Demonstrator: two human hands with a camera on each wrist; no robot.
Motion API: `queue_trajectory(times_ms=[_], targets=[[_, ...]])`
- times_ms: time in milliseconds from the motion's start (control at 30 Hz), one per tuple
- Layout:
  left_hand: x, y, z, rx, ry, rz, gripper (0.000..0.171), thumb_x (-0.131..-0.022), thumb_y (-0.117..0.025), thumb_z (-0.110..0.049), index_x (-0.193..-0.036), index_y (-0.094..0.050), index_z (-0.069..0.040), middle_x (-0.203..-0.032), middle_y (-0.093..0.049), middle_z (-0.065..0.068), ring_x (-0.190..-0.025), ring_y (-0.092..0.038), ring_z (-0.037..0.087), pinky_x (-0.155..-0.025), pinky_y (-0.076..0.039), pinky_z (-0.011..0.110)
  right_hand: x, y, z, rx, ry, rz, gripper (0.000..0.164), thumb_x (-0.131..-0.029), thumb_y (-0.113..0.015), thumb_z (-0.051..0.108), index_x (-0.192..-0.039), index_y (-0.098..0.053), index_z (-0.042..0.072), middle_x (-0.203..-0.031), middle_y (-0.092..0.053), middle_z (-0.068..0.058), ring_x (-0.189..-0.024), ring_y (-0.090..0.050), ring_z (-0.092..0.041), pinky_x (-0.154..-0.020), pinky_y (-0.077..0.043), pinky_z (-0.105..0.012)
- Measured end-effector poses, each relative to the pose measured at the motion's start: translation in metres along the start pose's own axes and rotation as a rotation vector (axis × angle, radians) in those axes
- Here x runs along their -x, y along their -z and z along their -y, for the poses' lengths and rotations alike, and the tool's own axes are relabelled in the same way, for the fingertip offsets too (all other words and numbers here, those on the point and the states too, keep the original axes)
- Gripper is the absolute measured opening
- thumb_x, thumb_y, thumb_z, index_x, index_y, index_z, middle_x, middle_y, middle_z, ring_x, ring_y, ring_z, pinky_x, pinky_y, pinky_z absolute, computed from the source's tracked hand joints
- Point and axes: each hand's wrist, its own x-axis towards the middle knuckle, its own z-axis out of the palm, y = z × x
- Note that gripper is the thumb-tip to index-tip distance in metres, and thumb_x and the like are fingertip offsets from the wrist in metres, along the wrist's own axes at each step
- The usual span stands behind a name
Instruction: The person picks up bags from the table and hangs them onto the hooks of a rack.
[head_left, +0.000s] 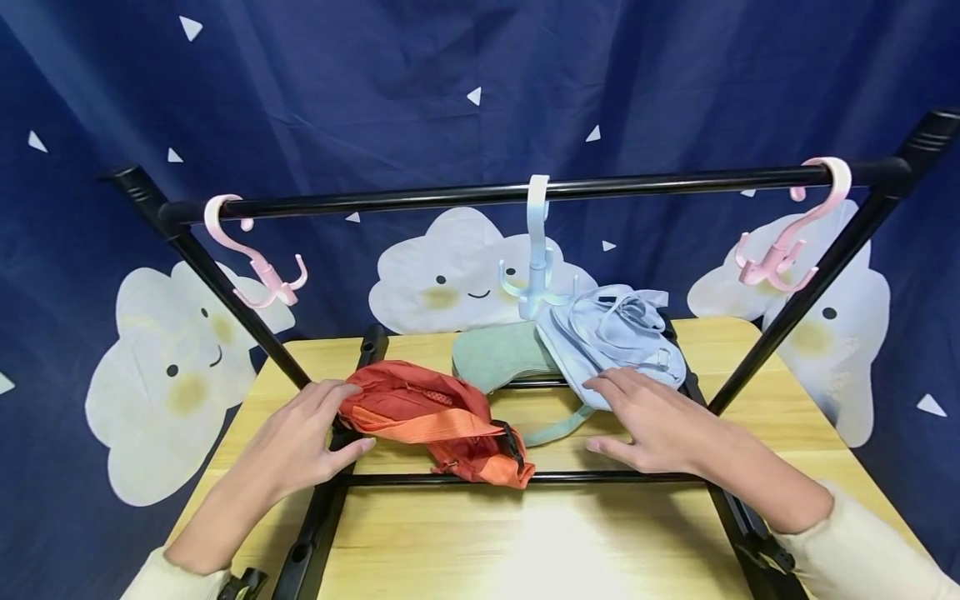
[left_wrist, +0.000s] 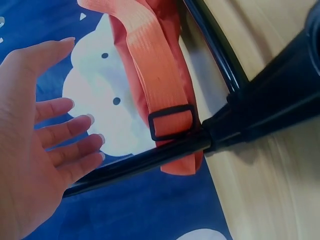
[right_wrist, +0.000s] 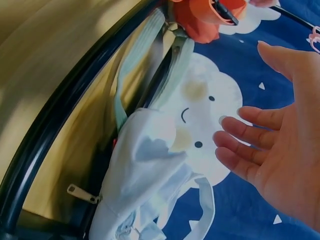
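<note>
A red waist bag with an orange strap (head_left: pixel 420 400) lies on the lower bars of the rack, its black buckle (head_left: pixel 510 442) at its right end. My left hand (head_left: pixel 296 437) is at the bag's left side, fingers spread and nothing held. In the left wrist view, its fingers (left_wrist: pixel 75 132) are apart from the orange strap. My right hand (head_left: pixel 667 421) hovers over the near edge of a light blue drawstring bag (head_left: pixel 600 329), fingers loosely extended. Between the two lies a green bag (head_left: pixel 502 354), partly covered, its strap (head_left: pixel 558 429) trailing toward me.
A black rack stands on the wooden table (head_left: pixel 450 542), its top bar (head_left: pixel 412 198) crossing above the bags. From it hang a pink hook (head_left: pixel 258 262) at left, a blue hook (head_left: pixel 536 258) mid-bar and another pink hook (head_left: pixel 791 229) at right. Behind is a dark blue curtain (head_left: pixel 337 83).
</note>
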Motion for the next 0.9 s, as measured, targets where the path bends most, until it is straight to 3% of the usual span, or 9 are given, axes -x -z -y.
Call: queue_trajectory(times_ms=[367, 900], targets=[[-0.013, -0.009, -0.009, 0.041, -0.057, 0.01, 0.075, -0.084, -0.077, -0.061, -0.136, -0.06, -0.01, -0.133, -0.066, 0.009, -0.125, -0.062, 0.03, -0.102, -0.056, 0.051, -0.014, -0.011, 0.012, -0.06, 0.012, 0.023, 0.064, -0.094, -0.07, 0.052, -0.134, -0.061, 0.002, -0.125, -0.068, -0.01, -0.118, -0.067, -0.025, -0.099, -0.057, -0.044], [-0.022, -0.015, -0.021, 0.069, -0.111, 0.007, 0.073, -0.085, -0.076, -0.06, -0.137, -0.06, -0.011, -0.134, -0.064, 0.008, -0.124, -0.062, 0.029, -0.103, -0.055, 0.048, -0.024, -0.024, 0.024, -0.111, 0.031, 0.059, 0.068, -0.096, -0.067, 0.052, -0.139, -0.058, 0.001, -0.131, -0.067, -0.012, -0.124, -0.065, -0.028, -0.106, -0.054, -0.046]])
